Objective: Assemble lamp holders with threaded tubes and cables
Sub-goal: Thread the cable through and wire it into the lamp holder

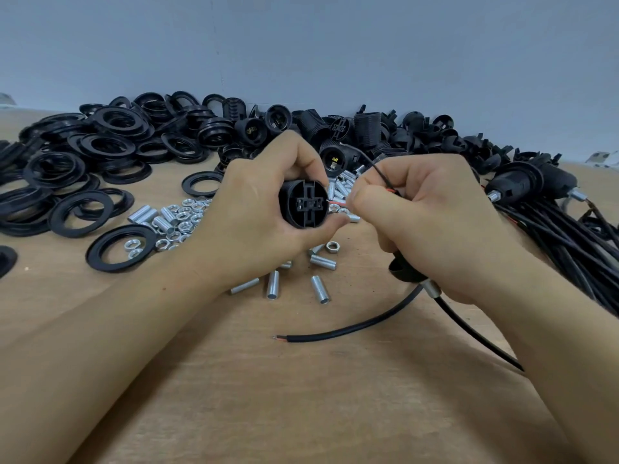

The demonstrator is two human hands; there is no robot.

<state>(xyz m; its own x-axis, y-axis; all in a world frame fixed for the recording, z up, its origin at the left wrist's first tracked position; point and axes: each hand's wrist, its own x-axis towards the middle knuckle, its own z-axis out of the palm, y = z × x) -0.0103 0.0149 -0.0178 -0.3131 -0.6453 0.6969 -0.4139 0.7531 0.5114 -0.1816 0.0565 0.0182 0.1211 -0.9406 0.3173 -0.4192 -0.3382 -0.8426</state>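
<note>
My left hand (254,209) grips a black lamp holder body (303,204) with its terminal end facing me. My right hand (432,212) pinches the red wire end (336,204) of a black cable (351,328) right beside the holder's terminal. Lower in the same palm sits a black cap (402,271) with a silver threaded tube (432,289) on the cable. The cable's free end lies on the table in front of me, and a second stretch runs off to the right.
Loose threaded tubes (273,284) and nuts (182,217) lie on the wooden table (301,396) under my hands. Black rings (83,162) are heaped at the left, holder bodies (335,128) along the back, and finished holders with cables (552,212) at the right.
</note>
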